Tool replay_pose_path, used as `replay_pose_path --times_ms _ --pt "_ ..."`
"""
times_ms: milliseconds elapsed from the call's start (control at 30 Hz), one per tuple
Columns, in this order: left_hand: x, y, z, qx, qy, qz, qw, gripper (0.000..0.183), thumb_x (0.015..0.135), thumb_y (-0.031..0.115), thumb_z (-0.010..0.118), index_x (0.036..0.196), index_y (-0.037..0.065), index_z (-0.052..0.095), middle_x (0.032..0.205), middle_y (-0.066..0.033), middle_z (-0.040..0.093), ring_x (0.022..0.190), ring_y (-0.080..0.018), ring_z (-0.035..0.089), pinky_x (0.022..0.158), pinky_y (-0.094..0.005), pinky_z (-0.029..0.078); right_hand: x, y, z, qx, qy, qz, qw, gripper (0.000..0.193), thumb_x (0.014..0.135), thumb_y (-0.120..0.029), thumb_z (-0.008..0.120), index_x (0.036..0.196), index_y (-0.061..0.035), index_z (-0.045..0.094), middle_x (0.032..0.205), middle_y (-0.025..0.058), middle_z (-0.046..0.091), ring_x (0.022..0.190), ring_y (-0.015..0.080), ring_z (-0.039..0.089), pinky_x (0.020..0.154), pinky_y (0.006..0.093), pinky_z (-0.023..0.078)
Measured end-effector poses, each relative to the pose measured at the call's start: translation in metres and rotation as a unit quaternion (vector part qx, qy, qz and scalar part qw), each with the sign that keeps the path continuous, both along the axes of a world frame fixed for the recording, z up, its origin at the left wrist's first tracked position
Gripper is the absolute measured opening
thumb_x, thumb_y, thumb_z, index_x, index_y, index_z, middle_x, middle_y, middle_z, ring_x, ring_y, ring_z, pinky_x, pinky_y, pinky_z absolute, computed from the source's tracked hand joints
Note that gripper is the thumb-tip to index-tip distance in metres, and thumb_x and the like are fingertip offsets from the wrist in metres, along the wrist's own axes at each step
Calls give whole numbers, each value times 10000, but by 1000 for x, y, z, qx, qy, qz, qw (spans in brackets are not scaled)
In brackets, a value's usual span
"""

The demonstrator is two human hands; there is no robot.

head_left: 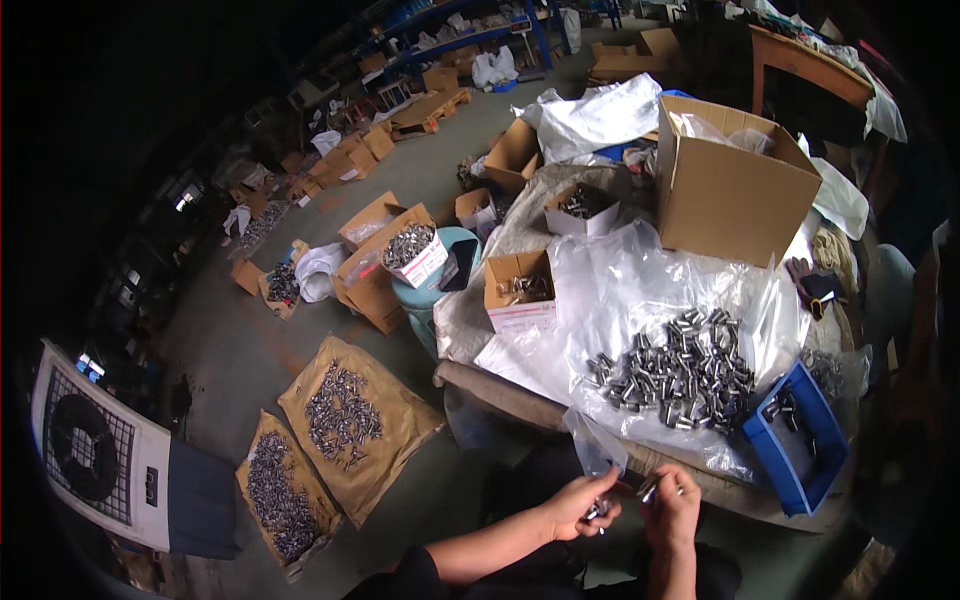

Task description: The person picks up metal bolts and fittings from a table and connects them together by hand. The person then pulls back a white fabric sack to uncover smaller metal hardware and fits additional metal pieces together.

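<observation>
Small shiny metal cylinders show between the curled fingers of my left hand point(585, 508), in front of the table's near edge. Close beside it on the right, my right hand point(672, 508) is closed around a few similar metal cylinders point(650, 490), held upright near its fingertips. The exact shape of the held parts is too small to make out. A clear plastic flap point(594, 445) hangs over the table edge just behind my left hand. Beyond both hands, a loose pile of metal cylinders point(685, 370) lies on clear plastic sheeting point(600, 300).
Right of the pile, a tilted blue bin point(768, 452) holds a few dark parts. Behind stand a large carton point(735, 190) and a small parts box point(520, 318). Dark gloves point(815, 285) lie at right. Floor sacks point(400, 425) bear metal parts, near a fan unit point(95, 450).
</observation>
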State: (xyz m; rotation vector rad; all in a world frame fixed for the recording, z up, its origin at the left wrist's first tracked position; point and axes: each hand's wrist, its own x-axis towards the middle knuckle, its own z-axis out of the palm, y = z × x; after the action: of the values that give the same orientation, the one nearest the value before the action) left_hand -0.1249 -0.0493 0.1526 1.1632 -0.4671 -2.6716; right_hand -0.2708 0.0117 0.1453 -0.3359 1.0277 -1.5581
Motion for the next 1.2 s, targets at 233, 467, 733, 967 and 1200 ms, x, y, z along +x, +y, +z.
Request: replay_pose_path --times_ms 233,467,733,967,1200 --pt "2 -15 -4 -46 30 76 996 250 855 283 486 893 37 512 741 -46 514 577 -104 470 433 -205 335 -12 -7 10 -67 -193 41 978 233 827 -295 515 920 -82 497 846 112 529 682 201 530 412 241 453" --pt "15 -10 1 -79 65 -27 994 232 851 84 450 1071 12 468 844 -69 536 607 -100 452 475 -205 348 -5 -2 7 34 -83 88 992 96 726 -38 632 796 -30 567 589 26 502 433 88 431 369 200 317" --pt "4 -1 13 -625 -205 -167 735 231 671 65 613 889 -9 597 726 -62 590 634 -94 536 559 -236 432 4 10 12 10 197 128 972 158 683 -63 695 821 -28 625 611 -18 539 486 30 429 419 166 300" --pt "-1 -10 33 -687 -154 -38 709 235 635 -40 614 867 -11 586 756 -87 581 662 -140 563 575 -238 440 -1 -2 27 -103 307 73 943 197 680 -36 667 872 -18 626 764 44 585 671 92 516 607 224 422" --pt "-10 -7 31 -704 -117 -45 699 298 632 -94 614 915 -9 579 779 -60 584 685 -118 568 603 -220 448 -3 5 21 -139 333 31 932 181 667 -28 682 838 -11 624 725 55 577 639 122 520 573 231 408"
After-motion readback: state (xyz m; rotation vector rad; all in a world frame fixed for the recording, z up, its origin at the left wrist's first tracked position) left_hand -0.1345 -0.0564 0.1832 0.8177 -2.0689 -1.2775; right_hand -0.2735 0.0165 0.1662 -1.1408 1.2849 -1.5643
